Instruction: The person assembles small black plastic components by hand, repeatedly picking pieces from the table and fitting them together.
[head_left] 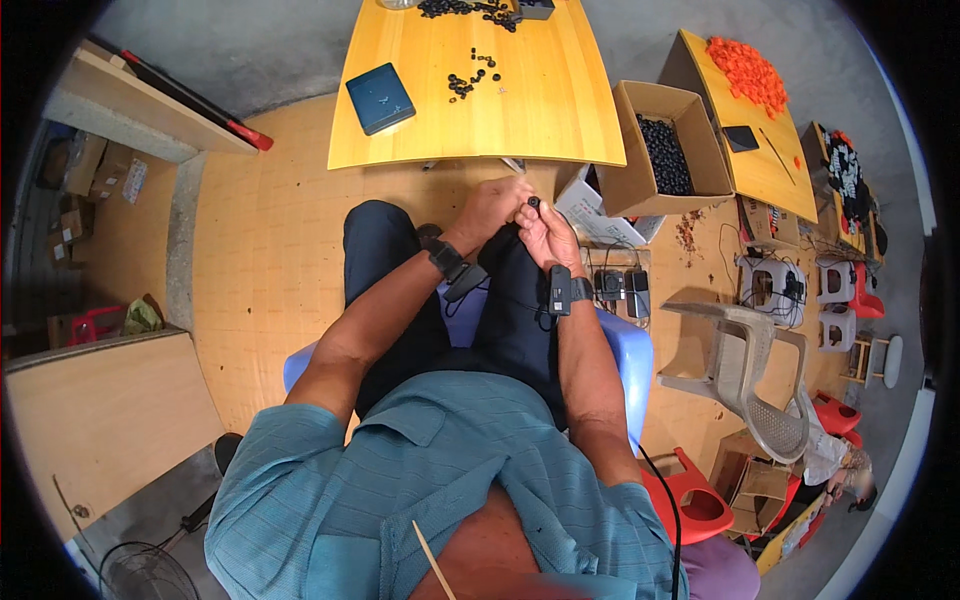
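Observation:
Just past my knees, both hands are close together below the near edge of a yellow wooden table. My right hand is closed, pinching a small black round part with a hole at its centre between thumb and fingers. My left hand is curled shut right beside it, fingertips almost at the part. What the left fingers hold, if anything, is hidden. On the table lie loose small black parts and a dark blue flat box with tiny bits on top.
An open cardboard box full of black parts stands right of the table, above a white carton. Farther right are a table with an orange heap, a grey chair and a red stool. A wooden cabinet stands left.

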